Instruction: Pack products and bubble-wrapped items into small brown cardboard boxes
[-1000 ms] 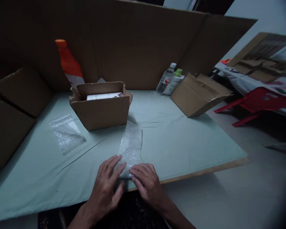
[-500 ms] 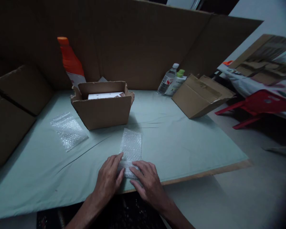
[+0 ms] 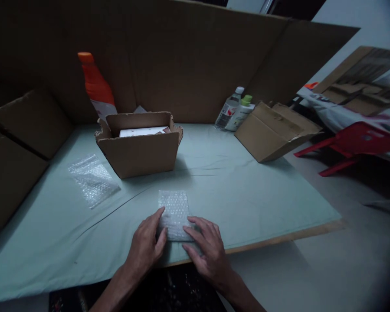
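A folded piece of clear bubble wrap [image 3: 174,212] lies on the pale green cloth near the table's front edge. At its left side, my left hand [image 3: 145,238] touches it with thumb and forefinger spread apart. My right hand [image 3: 206,245] rests its fingertips on the lower right side, fingers apart and thumb just below the wrap's edge. Neither hand is closed round it. Whether anything lies inside the wrap, I cannot tell. Farther left, a second bubble wrap piece [image 3: 93,182] lies flat and slightly crumpled.
An open cardboard box [image 3: 142,156] with a white item [image 3: 144,131] inside stands ahead. Behind it is an orange bottle [image 3: 99,89]. A clear bottle [image 3: 229,108], a green-capped bottle [image 3: 242,115] and a tilted carton [image 3: 273,132] stand right. Cardboard panels [image 3: 195,65] wall the back.
The bubble wrap's far end has come toward me, leaving a shorter, squarer piece between my hands. The narrow folded strip at its near end no longer shows. Both hands have barely moved.
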The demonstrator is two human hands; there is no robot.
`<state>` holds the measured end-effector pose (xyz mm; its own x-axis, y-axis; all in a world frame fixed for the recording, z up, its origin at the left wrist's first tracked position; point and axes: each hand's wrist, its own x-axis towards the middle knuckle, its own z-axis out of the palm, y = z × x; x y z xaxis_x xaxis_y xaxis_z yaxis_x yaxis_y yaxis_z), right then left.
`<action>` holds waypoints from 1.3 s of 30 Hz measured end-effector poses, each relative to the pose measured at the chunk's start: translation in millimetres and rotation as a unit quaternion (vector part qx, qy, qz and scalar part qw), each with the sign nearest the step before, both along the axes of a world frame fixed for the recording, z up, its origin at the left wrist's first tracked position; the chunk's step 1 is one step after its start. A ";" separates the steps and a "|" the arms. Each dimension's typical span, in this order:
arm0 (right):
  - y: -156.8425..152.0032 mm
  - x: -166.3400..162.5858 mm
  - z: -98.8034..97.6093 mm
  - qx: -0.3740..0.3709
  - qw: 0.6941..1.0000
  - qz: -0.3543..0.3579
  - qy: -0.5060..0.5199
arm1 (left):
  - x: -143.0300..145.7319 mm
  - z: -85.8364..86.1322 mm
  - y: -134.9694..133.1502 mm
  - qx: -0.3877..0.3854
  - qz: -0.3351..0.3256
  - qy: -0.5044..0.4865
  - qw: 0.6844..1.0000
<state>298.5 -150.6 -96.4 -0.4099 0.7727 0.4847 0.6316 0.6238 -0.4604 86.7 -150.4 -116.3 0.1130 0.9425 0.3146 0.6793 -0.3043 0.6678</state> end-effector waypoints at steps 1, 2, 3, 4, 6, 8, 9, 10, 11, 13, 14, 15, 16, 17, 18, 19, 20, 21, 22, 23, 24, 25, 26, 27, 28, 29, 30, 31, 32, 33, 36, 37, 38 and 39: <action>1.1 -0.9 -0.5 0.002 1.000 0.010 -0.023 | 0.9 -1.4 3.7 0.003 0.011 0.008 1.000; 3.1 -2.0 -1.5 -0.003 0.999 0.020 -0.045 | 1.4 -2.1 6.2 0.003 0.020 0.012 1.000; 5.9 -3.2 -2.8 -0.009 0.998 0.026 -0.060 | 1.5 -2.0 7.2 0.000 0.029 0.008 1.000; 9.3 -4.4 -4.3 -0.014 0.997 0.028 -0.067 | 1.2 -1.2 6.4 -0.008 0.039 -0.004 0.999; 16.8 -6.6 -7.0 -0.020 0.998 0.022 -0.047 | -0.4 2.0 0.3 -0.040 0.073 -0.060 0.995; 22.5 -9.1 -7.4 -0.040 0.999 0.008 0.008 | -2.8 6.4 -10.0 -0.095 0.123 -0.162 0.974; 23.8 -10.9 -6.4 -0.062 0.997 -0.002 0.039 | -4.0 8.6 -15.6 -0.128 0.145 -0.229 0.954; 23.8 -13.1 -4.7 -0.093 0.993 -0.011 0.066 | -4.8 10.6 -20.7 -0.164 0.156 -0.300 0.927; 22.6 -15.8 -2.4 -0.132 0.987 -0.016 0.089 | -5.3 12.3 -24.9 -0.196 0.157 -0.366 0.896; 17.6 -22.2 2.8 -0.223 0.968 -0.006 0.116 | -4.9 14.7 -30.0 -0.245 0.132 -0.464 0.841; 14.6 -25.4 5.2 -0.266 0.956 0.010 0.123 | -3.9 15.5 -30.9 -0.264 0.117 -0.492 0.822; 11.9 -27.9 6.9 -0.298 0.946 0.026 0.128 | -2.5 16.3 -30.8 -0.276 0.108 -0.510 0.807; 9.9 -29.5 8.0 -0.311 0.940 0.036 0.132 | -1.0 17.1 -30.1 -0.284 0.105 -0.524 0.796; 8.8 -29.9 8.4 -0.306 0.942 0.038 0.133 | 0.6 18.1 -28.9 -0.288 0.107 -0.534 0.788; 8.6 -29.0 8.0 -0.285 0.949 0.030 0.135 | 2.1 19.2 -27.7 -0.289 0.109 -0.543 0.781; 9.4 -26.9 7.2 -0.254 0.957 0.014 0.138 | 3.3 20.5 -26.5 -0.286 0.112 -0.552 0.775; 10.8 -24.0 6.0 -0.228 0.963 -0.001 0.142 | 4.3 21.9 -25.5 -0.280 0.111 -0.561 0.771; 12.7 -20.8 4.7 -0.217 0.965 -0.010 0.150 | 4.9 23.2 -24.7 -0.275 0.107 -0.569 0.768; 14.8 -18.0 3.5 -0.225 0.961 -0.007 0.161 | 5.3 24.3 -24.2 -0.270 0.102 -0.577 0.764; 16.9 -16.1 2.4 -0.248 0.953 0.004 0.175 | 5.6 24.9 -23.9 -0.266 0.095 -0.585 0.761; 18.8 -15.5 1.6 -0.281 0.941 0.023 0.187 | 5.7 24.8 -23.6 -0.262 0.090 -0.590 0.759; 20.4 -16.3 1.0 -0.316 0.927 0.045 0.197 | 5.8 24.0 -23.3 -0.259 0.088 -0.591 0.759; 21.8 -18.5 0.6 -0.347 0.913 0.066 0.205 | 5.9 22.2 -22.7 -0.257 0.088 -0.588 0.762; 23.1 -21.7 0.1 -0.369 0.902 0.080 0.209 | 6.0 19.6 -21.9 -0.255 0.094 -0.585 0.764; 24.2 -25.6 -0.5 -0.380 0.897 0.083 0.211 | 6.1 16.1 -20.6 -0.250 0.103 -0.582 0.767; 25.2 -29.7 -1.3 -0.381 0.897 0.079 0.210 | 6.1 12.0 -18.9 -0.243 0.115 -0.581 0.768; 26.2 -33.6 -2.4 -0.374 0.901 0.070 0.208 | 6.0 7.4 -16.9 -0.234 0.129 -0.583 0.767; 27.3 -36.9 -3.9 -0.361 0.907 0.057 0.207 | 5.8 2.7 -14.7 -0.225 0.141 -0.586 0.766; 28.5 -39.4 -5.6 -0.344 0.915 0.048 0.204 | 5.2 -1.8 -12.4 -0.217 0.154 -0.587 0.764; 30.0 -41.0 -7.2 -0.326 0.923 0.043 0.201 | 4.2 -5.8 -9.9 -0.212 0.163 -0.586 0.765; 37.6 -39.7 -6.5 -0.276 0.941 0.053 0.189 | -2.3 -10.9 -0.9 -0.216 0.159 -0.561 0.783; 42.3 -37.2 -2.5 -0.263 0.945 0.053 0.186 | -6.0 -9.7 3.4 -0.213 0.149 -0.552 0.792; 48.5 -33.8 4.2 -0.252 0.948 0.048 0.186 | -10.5 -7.0 9.1 -0.206 0.140 -0.545 0.800; 56.4 -29.7 13.9 -0.245 0.950 0.040 0.190 | -15.8 -3.2 16.3 -0.196 0.134 -0.539 0.808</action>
